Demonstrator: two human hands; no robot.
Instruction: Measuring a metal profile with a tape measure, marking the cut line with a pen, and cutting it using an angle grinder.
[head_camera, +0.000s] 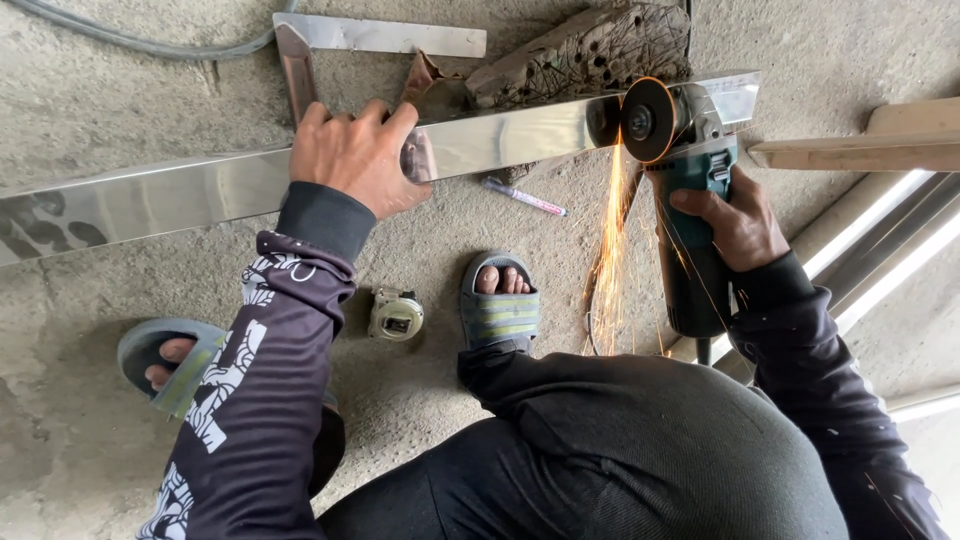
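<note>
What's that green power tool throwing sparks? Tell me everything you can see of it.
It is an angle grinder with a dark green body, a grey metal head and a round dark disc edged in orange glow. The right hand wraps its body. The disc meets the long shiny steel bar, which the left hand presses down, and orange sparks stream toward the concrete floor. A cord leaves its rear end.
</note>
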